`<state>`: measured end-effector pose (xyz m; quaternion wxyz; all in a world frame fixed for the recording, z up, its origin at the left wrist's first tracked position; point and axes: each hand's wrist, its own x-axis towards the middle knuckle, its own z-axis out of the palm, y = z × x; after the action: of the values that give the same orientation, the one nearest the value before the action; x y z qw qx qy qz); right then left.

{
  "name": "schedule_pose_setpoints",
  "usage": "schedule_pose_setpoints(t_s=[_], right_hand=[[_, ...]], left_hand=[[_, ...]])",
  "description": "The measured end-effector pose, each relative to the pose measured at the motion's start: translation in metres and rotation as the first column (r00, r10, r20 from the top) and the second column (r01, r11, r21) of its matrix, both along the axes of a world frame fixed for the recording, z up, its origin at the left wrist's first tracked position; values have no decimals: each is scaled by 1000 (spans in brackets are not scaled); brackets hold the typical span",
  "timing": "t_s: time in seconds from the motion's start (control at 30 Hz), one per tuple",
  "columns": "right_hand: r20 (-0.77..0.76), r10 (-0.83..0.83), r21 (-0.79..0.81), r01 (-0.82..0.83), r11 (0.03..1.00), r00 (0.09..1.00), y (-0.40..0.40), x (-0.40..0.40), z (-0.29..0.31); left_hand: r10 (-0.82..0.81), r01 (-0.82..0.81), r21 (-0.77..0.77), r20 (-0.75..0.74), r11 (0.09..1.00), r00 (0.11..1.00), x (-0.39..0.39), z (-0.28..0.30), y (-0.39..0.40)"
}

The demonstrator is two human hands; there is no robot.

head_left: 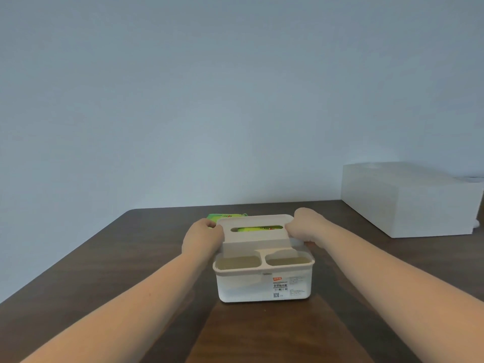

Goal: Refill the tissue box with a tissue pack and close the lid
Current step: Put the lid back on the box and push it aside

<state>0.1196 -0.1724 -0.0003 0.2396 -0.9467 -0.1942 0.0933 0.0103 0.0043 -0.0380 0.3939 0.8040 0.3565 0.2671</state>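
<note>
Tabletop: hands [203,238] gripping lid [255,231]

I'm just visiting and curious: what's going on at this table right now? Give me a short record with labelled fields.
surface: dark brown wooden table
main object: white plastic tissue box with two open front compartments
lid: white slotted lid over the box's rear part; whether fully seated, cannot tell
contents: green tissue pack visible through the slot and behind the lid's far left edge
left hand: gripping the lid's left end
right hand: gripping the lid's right end
elsewhere: large white rectangular box at far right
</note>
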Motion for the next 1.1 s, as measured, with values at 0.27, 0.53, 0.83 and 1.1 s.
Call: schedule_pose_setpoints(t_s=[0.27,0.53,0.83,1.1], right_hand=[[62,-2,-160,12,987,998,3,1,-1],[119,34,-240,-5,971,992,2,0,-2],[101,120,-398,-71,915,988,2,-4,9],[79,65,-264,-42,964,995,9,14,-3]], left_hand=[[-27,31,-75,57,997,998,3,1,-2],[-117,117,-108,2,987,993,12,6,-1],[-197,185,-185,-47,965,979,12,12,-7],[-264,256,-110,-68,960,962,14,11,-1]])
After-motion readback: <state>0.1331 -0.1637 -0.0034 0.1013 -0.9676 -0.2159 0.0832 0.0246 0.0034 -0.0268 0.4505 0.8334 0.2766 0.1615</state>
